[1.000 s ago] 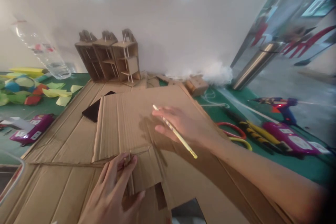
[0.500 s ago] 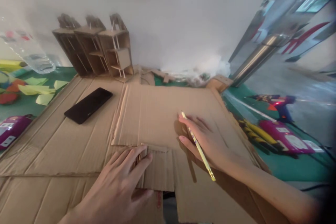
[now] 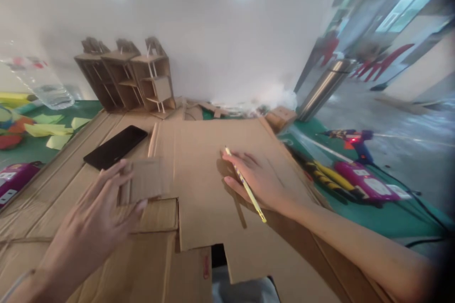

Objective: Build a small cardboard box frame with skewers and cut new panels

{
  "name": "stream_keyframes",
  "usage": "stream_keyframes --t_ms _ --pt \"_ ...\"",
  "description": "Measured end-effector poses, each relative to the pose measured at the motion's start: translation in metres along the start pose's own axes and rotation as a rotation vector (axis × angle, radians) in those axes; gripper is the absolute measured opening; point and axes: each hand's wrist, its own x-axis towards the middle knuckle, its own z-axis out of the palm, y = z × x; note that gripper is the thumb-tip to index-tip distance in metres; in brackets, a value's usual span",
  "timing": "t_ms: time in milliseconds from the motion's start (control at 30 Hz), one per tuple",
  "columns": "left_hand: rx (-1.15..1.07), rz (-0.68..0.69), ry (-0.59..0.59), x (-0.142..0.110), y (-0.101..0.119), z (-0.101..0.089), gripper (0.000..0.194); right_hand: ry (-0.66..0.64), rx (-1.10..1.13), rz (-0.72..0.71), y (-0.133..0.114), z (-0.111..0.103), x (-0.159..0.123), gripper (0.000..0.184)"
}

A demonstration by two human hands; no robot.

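Observation:
My left hand (image 3: 94, 220) is at the lower left, with thumb and fingers closed on a small rectangular cardboard piece (image 3: 146, 179) raised a little above the big cardboard. My right hand (image 3: 258, 179) lies palm down on the upper cardboard sheet (image 3: 199, 147). A yellow pencil (image 3: 245, 190) is held between its fingers and points away from me. The sheet has a notched front edge and rests on larger flattened cardboard (image 3: 106, 255).
A black phone (image 3: 115, 147) lies on the cardboard to the left. Cardboard shelf models (image 3: 124, 75) stand at the back. Glue guns (image 3: 366, 184) and tools lie on the green mat at right, near a metal flask (image 3: 320, 90). Coloured paper (image 3: 46, 128) and a plastic bottle (image 3: 46, 87) are at left.
My left hand has moved left from the sheet's notched edge and now holds a small cardboard piece clear of it. My right hand stays on the sheet with the pencil.

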Motion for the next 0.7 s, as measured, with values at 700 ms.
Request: stream_keyframes --t_ms 700 --pt "-0.223 0.464 -0.467 0.003 0.059 0.025 0.1 -0.144 -0.457 0.104 0.206 -0.062 -0.035 0.048"
